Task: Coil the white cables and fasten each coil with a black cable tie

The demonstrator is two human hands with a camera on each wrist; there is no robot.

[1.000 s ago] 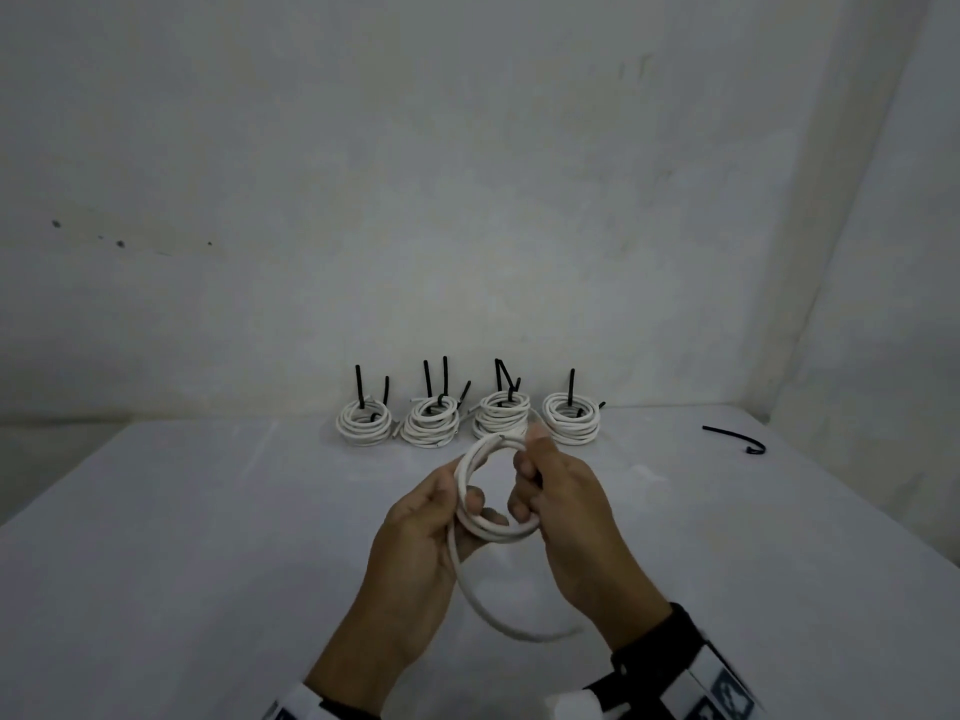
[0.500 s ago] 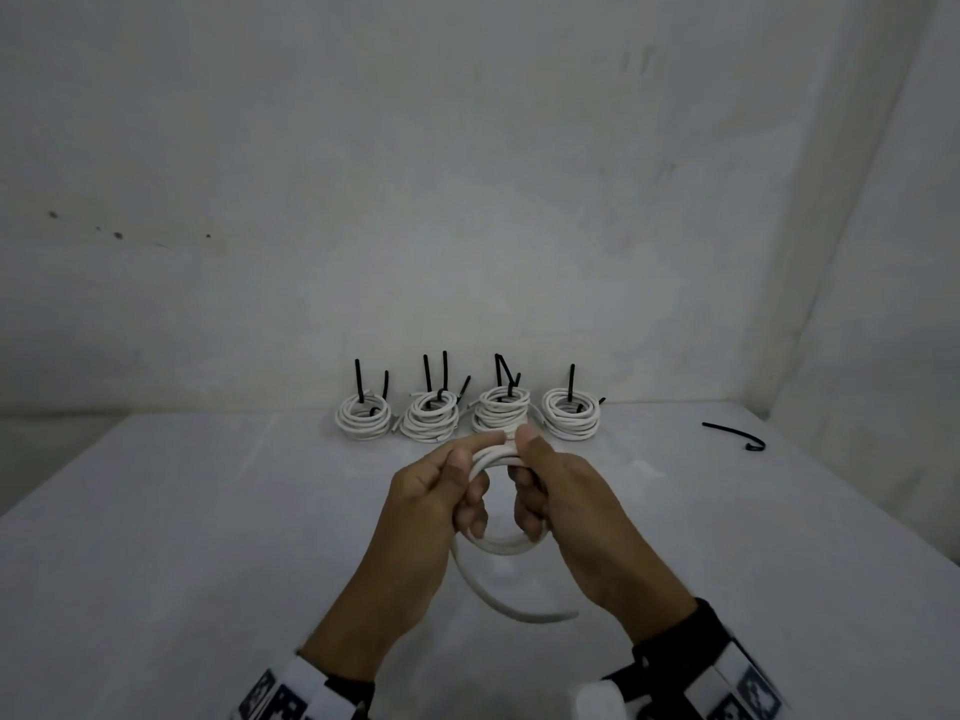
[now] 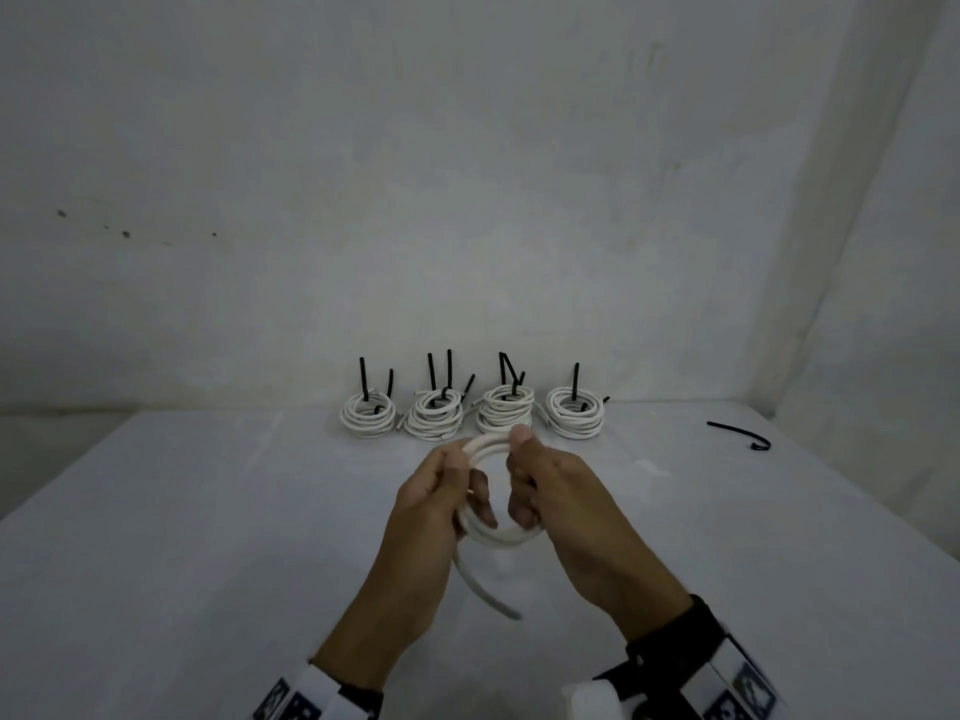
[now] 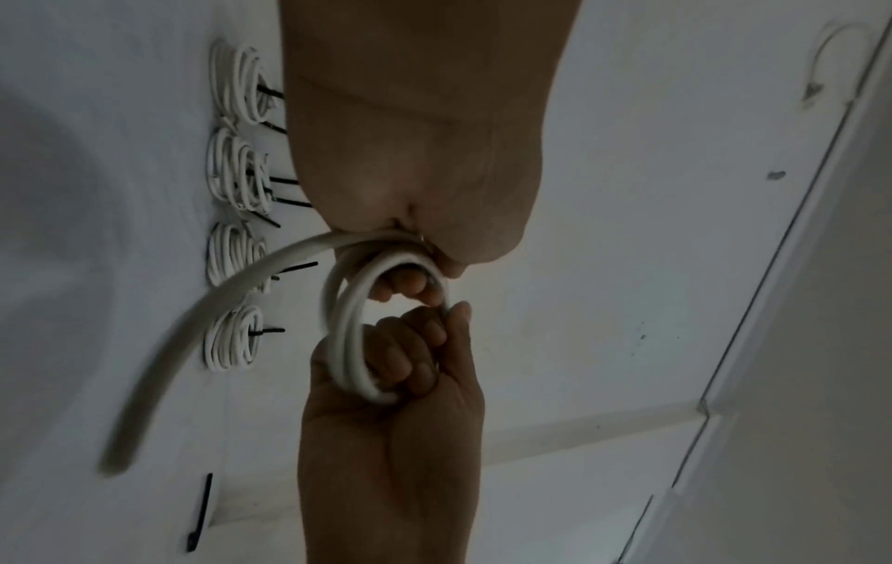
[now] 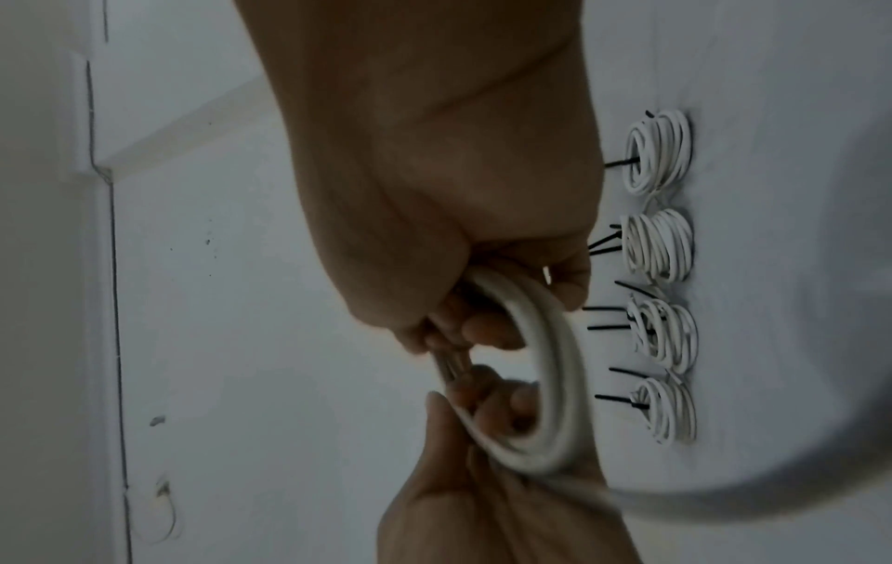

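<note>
While the head view hides the curled fingers [image 4: 415,358], the left wrist view shows them wrapped through the white cable [image 3: 480,535] coil. Both the left hand [image 3: 434,504] and right hand [image 3: 558,493] grip it above mid-surface [image 3: 156,537] (the loose tail [image 3: 483,589] dangles), far-edge tied coils [image 3: 369,415] apart.

A white table [image 3: 208,537] carries four tied coils [image 3: 368,417] in a row at its far edge, and a loose black tie [image 3: 740,433] far right.
</note>
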